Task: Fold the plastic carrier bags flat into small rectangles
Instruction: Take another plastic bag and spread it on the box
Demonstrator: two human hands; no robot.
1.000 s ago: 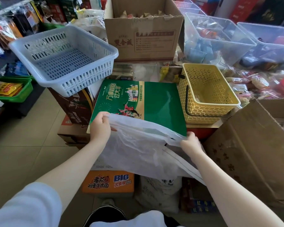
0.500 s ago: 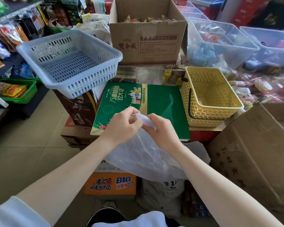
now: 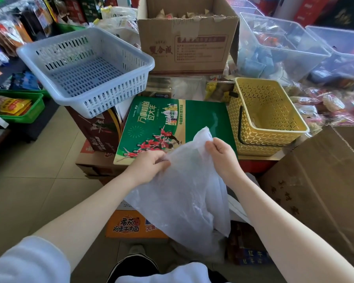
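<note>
From the head camera, we saw two bare arms reach out over a crowded shop floor. Our left hand (image 3: 146, 166) had its fingers curled in, and it pinched the left edge of a thin white plastic bag (image 3: 184, 193). Our right hand (image 3: 221, 158) was curled too, and it gripped the bag near its top, where a bit of plastic poked up above the fingers. The two hands were near each other but did not touch. Neither hand was spread wide; both were closed tight on the plastic.

The bag hung down between our arms in the air, crinkled and loose. It was not flat, and it did not rest on anything we could see. Its top part was in front of the near edge of a green box (image 3: 172, 123) with red figures on its lid.

Just right of the green box stood a yellow basket (image 3: 274, 137) with a black handle. A pale blue basket (image 3: 86, 103) sat tilted on a brown carton to the left. Behind them was an open cardboard box (image 3: 188, 43), and clear tubs (image 3: 282, 48) stood to its right. A big brown box (image 3: 319, 180) was close to our right arm. Below the bag we saw an orange box (image 3: 129, 225) on the floor and a dark shoe (image 3: 133, 266).
</note>
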